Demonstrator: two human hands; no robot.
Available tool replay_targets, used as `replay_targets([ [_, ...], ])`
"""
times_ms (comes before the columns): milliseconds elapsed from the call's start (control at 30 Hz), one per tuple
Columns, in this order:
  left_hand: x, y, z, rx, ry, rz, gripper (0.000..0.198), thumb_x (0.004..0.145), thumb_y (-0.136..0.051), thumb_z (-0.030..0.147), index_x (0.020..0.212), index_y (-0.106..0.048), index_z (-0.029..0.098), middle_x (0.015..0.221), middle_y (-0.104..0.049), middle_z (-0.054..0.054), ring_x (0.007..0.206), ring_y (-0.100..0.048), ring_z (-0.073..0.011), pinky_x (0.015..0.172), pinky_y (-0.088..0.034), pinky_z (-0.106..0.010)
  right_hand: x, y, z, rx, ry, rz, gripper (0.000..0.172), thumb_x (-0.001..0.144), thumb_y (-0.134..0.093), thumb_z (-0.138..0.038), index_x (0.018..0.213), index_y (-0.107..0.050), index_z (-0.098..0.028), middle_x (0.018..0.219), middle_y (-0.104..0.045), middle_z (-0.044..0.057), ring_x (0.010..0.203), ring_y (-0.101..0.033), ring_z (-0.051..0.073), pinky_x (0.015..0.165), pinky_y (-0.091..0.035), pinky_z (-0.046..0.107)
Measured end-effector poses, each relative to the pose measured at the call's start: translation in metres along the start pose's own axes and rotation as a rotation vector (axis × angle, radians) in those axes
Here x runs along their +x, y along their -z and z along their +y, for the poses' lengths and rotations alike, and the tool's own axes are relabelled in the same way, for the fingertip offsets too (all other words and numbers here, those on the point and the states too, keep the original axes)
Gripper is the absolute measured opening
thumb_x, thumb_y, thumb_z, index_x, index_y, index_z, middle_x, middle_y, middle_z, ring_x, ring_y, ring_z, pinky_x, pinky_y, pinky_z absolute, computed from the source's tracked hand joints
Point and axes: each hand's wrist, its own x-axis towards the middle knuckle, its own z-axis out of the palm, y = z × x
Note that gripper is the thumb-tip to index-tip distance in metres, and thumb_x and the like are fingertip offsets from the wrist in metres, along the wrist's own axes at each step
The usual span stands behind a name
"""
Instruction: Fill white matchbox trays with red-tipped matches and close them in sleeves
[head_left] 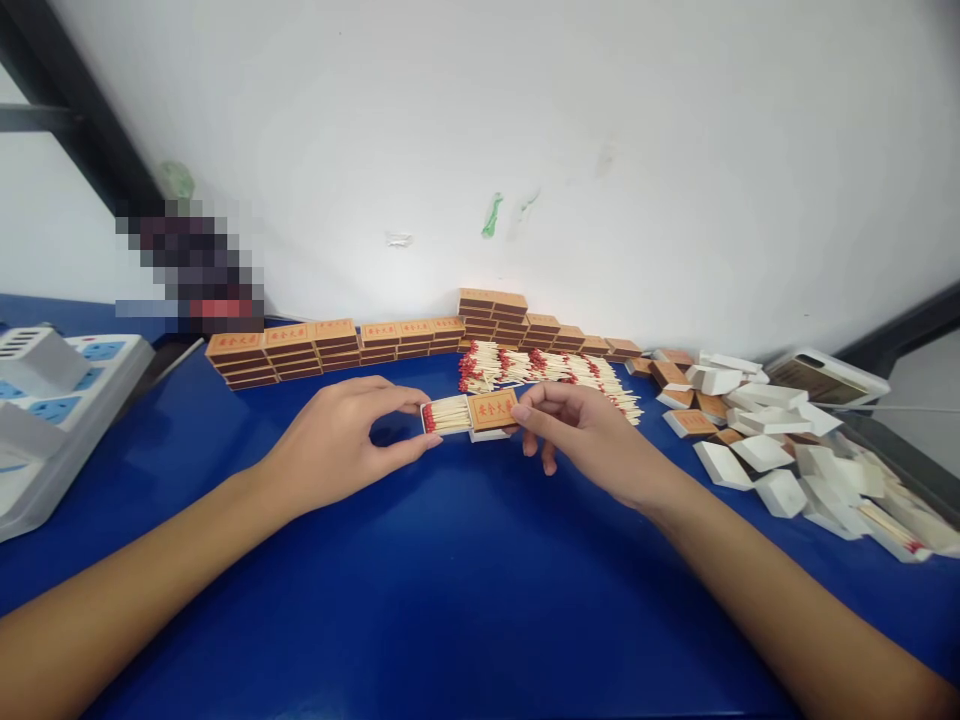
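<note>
My left hand pinches the left end of a white matchbox tray between thumb and fingers. Red-headed matches lie side by side in that tray, heads to the left. Thumb and fingers of my right hand are closed on the right end of an orange matchbox sleeve with red characters. Tray and sleeve meet end to end, and the tray seems partly inside; its right end is hidden. A white edge shows below the sleeve. Just behind my right hand lies a pile of loose matches.
Stacked matchboxes line the wall, with a taller stack mid-row. White trays and orange sleeves lie heaped at right, near a filled tray. A power strip sits at left on the blue table.
</note>
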Motion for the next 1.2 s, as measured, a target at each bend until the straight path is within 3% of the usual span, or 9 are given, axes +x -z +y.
replay_targets([
  [600,0.002,0.002,-0.003,-0.089,0.0,-0.041,0.027,0.098,-0.078,0.044,0.115,-0.079,0.023,0.109,-0.084,-0.002,0.097,-0.079,-0.0193,0.091,-0.062,-0.03,0.0,-0.008,0.001,0.079,0.049,-0.01,0.049,0.089,-0.081,-0.069,0.094,-0.067,-0.023,0.07,-0.067,0.0,0.059,-0.063,0.015,0.051,-0.056,0.028],
  [800,0.005,0.0,0.002,-0.265,0.149,-0.007,0.034,0.094,-0.082,0.046,0.119,-0.08,0.023,0.113,-0.085,-0.002,0.096,-0.08,-0.0195,0.096,-0.064,-0.034,0.0,-0.012,0.006,0.095,0.083,0.025,0.046,0.093,-0.077,-0.069,0.095,-0.068,-0.024,0.071,-0.066,0.0,0.062,-0.063,0.016,0.051,-0.055,0.027],
  [967,0.007,-0.001,0.002,-0.427,0.297,-0.046,0.042,0.09,-0.085,0.049,0.122,-0.081,0.022,0.102,-0.086,-0.003,0.092,-0.081,-0.0219,0.093,-0.067,-0.036,0.001,-0.015,0.009,0.123,0.096,0.035,0.046,0.092,-0.078,-0.068,0.099,-0.067,-0.024,0.08,-0.068,0.001,0.064,-0.064,0.015,0.049,-0.056,0.027],
  [1100,0.009,0.002,0.002,-0.523,0.338,-0.083,0.043,0.086,-0.088,0.048,0.12,-0.084,0.021,0.095,-0.086,-0.003,0.085,-0.081,-0.0217,0.084,-0.067,-0.033,0.001,-0.016,0.007,0.138,0.101,0.026,0.044,0.093,-0.078,-0.065,0.101,-0.067,-0.024,0.095,-0.072,0.004,0.066,-0.065,0.014,0.049,-0.057,0.027],
  [1200,0.01,0.003,0.002,-0.556,0.343,-0.112,0.042,0.085,-0.089,0.044,0.121,-0.084,0.022,0.094,-0.086,-0.002,0.085,-0.081,-0.0213,0.081,-0.067,-0.031,0.0,-0.015,0.006,0.155,0.105,0.014,0.042,0.094,-0.077,-0.064,0.101,-0.067,-0.024,0.095,-0.072,0.004,0.066,-0.066,0.015,0.05,-0.057,0.027],
])
